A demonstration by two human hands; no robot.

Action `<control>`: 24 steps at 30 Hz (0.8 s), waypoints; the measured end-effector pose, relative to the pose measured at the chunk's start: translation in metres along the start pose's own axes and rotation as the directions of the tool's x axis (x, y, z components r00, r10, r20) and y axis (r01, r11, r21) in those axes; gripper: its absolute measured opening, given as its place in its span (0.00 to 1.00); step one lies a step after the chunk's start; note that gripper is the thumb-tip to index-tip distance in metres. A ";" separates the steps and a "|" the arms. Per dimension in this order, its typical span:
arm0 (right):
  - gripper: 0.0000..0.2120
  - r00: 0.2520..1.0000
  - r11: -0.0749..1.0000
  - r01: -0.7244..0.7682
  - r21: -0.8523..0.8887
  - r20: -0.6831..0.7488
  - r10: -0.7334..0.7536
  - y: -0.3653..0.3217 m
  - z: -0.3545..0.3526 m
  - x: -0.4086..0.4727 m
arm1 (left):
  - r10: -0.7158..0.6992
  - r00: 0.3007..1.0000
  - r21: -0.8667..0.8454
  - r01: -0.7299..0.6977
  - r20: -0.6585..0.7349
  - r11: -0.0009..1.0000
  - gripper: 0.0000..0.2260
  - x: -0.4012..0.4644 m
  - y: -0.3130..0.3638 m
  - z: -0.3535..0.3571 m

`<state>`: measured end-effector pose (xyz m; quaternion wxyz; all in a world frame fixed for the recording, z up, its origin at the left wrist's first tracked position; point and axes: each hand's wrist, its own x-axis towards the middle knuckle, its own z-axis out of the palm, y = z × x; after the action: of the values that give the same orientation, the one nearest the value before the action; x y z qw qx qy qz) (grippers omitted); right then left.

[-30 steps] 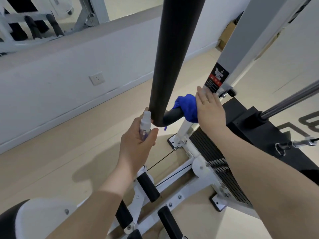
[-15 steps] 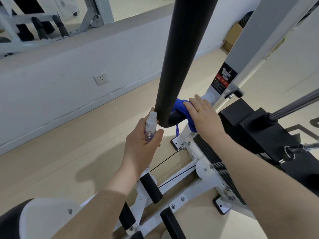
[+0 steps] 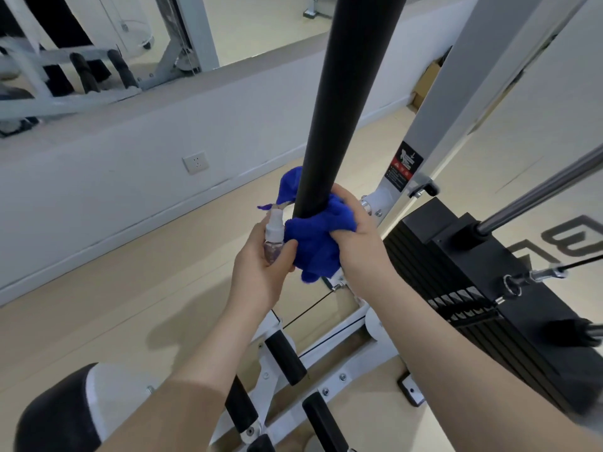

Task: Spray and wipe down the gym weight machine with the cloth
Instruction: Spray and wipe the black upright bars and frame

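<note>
The right hand (image 3: 354, 243) grips a bunched blue cloth (image 3: 313, 243), fingers curled round it, and holds it wrapped against the lower end of a thick black padded bar (image 3: 342, 102) that rises steeply away from both hands. Part of the cloth sticks out on the far side of the bar, and a loose corner hangs down just below the right hand's knuckles.

The left hand (image 3: 261, 272) sits just beside the right one, its thumb touching the cloth. Its fingers are closed round a small clear spray bottle (image 3: 273, 238), held upright with the white nozzle at the top, close against the bar's lower end.

Beyond the right hand a white frame upright (image 3: 456, 102) carries a black and red warning label (image 3: 404, 166). To the right of the right forearm stands the black weight stack (image 3: 483, 298), with a chrome guide rod (image 3: 548, 187) entering its top plate. Below the forearms lie the white base rails (image 3: 346, 370) with black foam rollers (image 3: 285, 357) and a thin cable (image 3: 310, 309). Left of the left hand, a wall socket (image 3: 195, 162) sits on the low white wall.
</note>
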<state>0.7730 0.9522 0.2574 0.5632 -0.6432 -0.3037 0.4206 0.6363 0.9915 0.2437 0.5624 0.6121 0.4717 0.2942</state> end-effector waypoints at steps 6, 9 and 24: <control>0.24 0.967 0.929 -0.239 -0.281 -0.160 0.201 0.045 0.024 0.009 | -0.028 0.998 0.070 0.031 -0.054 0.997 0.16 -0.013 -0.007 -0.009; 0.12 0.954 0.911 -0.290 -0.293 -0.170 0.248 0.032 0.026 0.011 | -0.037 0.999 0.097 0.039 -0.021 0.995 0.12 -0.022 -0.009 -0.015; 0.05 0.809 0.796 -0.588 -0.142 -0.091 0.581 -0.022 -0.001 -0.085 | -0.073 0.997 0.171 0.074 -0.014 0.983 0.05 -0.114 0.023 -0.069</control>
<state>0.7364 0.8824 0.2963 0.3577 -0.7582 -0.1118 0.5336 0.5374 0.9182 0.2983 0.5166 0.6391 0.5196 0.2338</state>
